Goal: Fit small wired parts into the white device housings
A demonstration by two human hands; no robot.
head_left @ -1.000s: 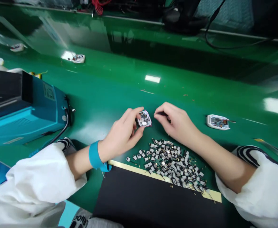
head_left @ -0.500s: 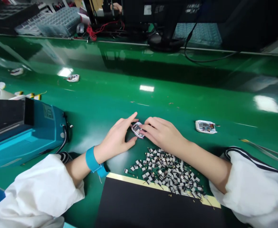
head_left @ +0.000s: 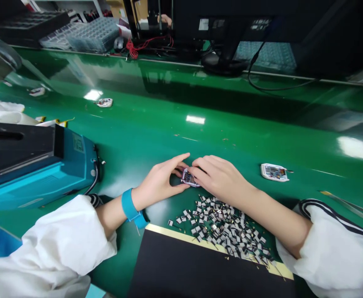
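Observation:
A small white-cased circuit module (head_left: 188,178) rests on the green belt (head_left: 175,136) between my two hands. My left hand (head_left: 161,182), with a blue wrist strap (head_left: 131,207), pinches the module from the left, index finger stretched over it. My right hand (head_left: 220,177) lies over the module's right side with its fingertips pressed on it. Just in front of my right hand spreads a pile of several small silver and black parts (head_left: 227,225).
A teal and black machine (head_left: 35,161) stands at the left with a cable. Another white module (head_left: 274,172) lies to the right, two more (head_left: 104,102) far left on the belt. A black mat (head_left: 200,269) edged in yellow tape lies nearest me. Monitor stand and trays line the back.
The module was held up between my hands a second ago; now it is down on the belt with both hands closed in on it. The view has tilted up.

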